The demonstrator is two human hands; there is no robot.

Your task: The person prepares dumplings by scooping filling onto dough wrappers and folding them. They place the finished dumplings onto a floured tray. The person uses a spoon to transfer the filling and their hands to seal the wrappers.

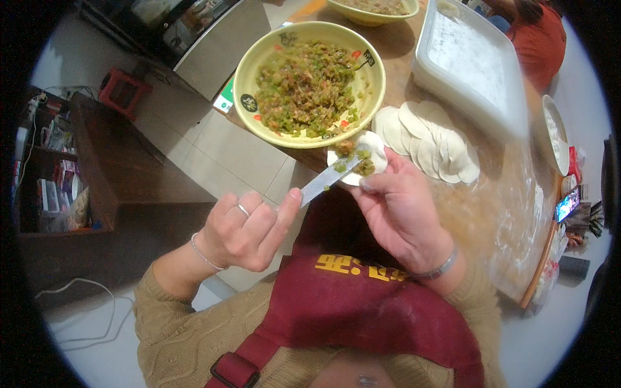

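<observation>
My left hand (250, 230) grips a narrow, flat spatula (320, 185), its index finger stretched along the blade. The blade's far end lies over a round dough wrapper (373, 141), with chopped green filling (365, 165) on the blade and wrapper. My right hand (402, 208) holds that wrapper, thumb at its near edge, some fingers hidden. Just beyond is a yellow bowl (247, 121) of chopped green and brown filling (305, 85). Overlapping round wrappers (427, 140) lie on the table to the right of the bowl.
A white plastic tub (470, 58) dusted with flour stands at the back right, near another person (538, 43). A second yellow bowl (371, 17) is at the back. At right are a white bowl (553, 136) and a lit phone (567, 203). Plastic film covers part of the wooden table (465, 213).
</observation>
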